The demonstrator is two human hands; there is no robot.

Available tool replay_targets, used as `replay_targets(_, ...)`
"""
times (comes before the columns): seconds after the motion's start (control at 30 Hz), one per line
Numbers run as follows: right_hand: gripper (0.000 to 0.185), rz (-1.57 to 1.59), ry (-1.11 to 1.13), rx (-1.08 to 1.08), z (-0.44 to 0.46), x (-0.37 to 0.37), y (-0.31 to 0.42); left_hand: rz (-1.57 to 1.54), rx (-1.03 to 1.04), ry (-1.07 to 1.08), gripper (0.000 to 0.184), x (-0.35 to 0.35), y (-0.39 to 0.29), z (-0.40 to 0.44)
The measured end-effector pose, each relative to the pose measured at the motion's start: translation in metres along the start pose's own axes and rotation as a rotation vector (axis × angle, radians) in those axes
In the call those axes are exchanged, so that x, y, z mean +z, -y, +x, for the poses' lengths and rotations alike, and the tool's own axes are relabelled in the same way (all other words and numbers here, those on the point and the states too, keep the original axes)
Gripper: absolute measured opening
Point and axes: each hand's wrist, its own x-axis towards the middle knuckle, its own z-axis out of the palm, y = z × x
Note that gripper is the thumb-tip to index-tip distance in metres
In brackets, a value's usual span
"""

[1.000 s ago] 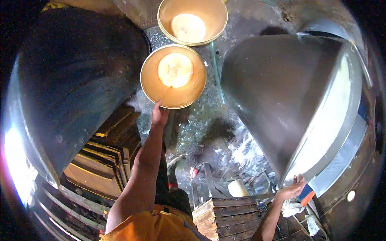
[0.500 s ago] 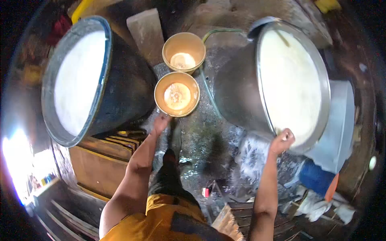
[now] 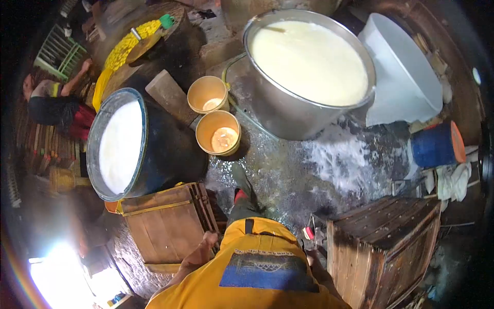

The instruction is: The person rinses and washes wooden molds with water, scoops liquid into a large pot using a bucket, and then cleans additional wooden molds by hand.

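Note:
My left hand (image 3: 209,240) hangs at my side, over the edge of the stacked wooden boards (image 3: 159,226); its fingers are too unclear to read. My right hand (image 3: 311,253) shows only in part beside my yellow shirt (image 3: 257,232), near a slatted wooden crate (image 3: 381,226). Ahead of my boot stand two cream plastic buckets, the nearer bucket (image 3: 207,127) and the farther bucket (image 3: 197,91), each with some pale residue or liquid at the bottom. Neither hand touches them. A large metal vat (image 3: 280,113) holds creamy liquid (image 3: 314,62).
At left stands a dark barrel (image 3: 172,154) of white liquid. A hose (image 3: 247,114) runs along the wet floor (image 3: 278,175), where white liquid is spilled. A grey tub (image 3: 406,67) and a blue bucket (image 3: 435,147) are at right. Another person (image 3: 49,108) is at far left.
My left hand has left the nearer bucket's rim and my right hand the vat's rim; both are now down beside my body. The view has shifted, showing the crate and the other person.

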Motion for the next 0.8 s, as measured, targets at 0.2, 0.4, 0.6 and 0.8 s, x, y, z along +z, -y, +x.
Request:
replay_targets(0.2, 0.034, 0.387, -0.220, 0.060, -0.039, 0.070, -0.013, 0.774, -0.235, -0.152, 0.023, -0.041, -0.007, -0.034)
replay_targets(0.4, 0.039, 0.919, -0.752, -0.277, 0.011, 0.073, -0.020, 0.861, -0.019, -0.119, 0.017, 0.067, -0.068, 0.045)
replay_targets(0.6, 0.033, 0.665, -1.028, 0.182, 0.057, 0.036, -0.027, 1.175, 0.153, 0.035, 0.013, 0.204, -0.111, 0.038)
replay_targets(0.8, 0.023, 1.456, -0.784, 0.353, -0.012, 0.019, -0.007, 1.435, -0.231, 0.659, 0.015, 0.211, -0.148, -0.025)
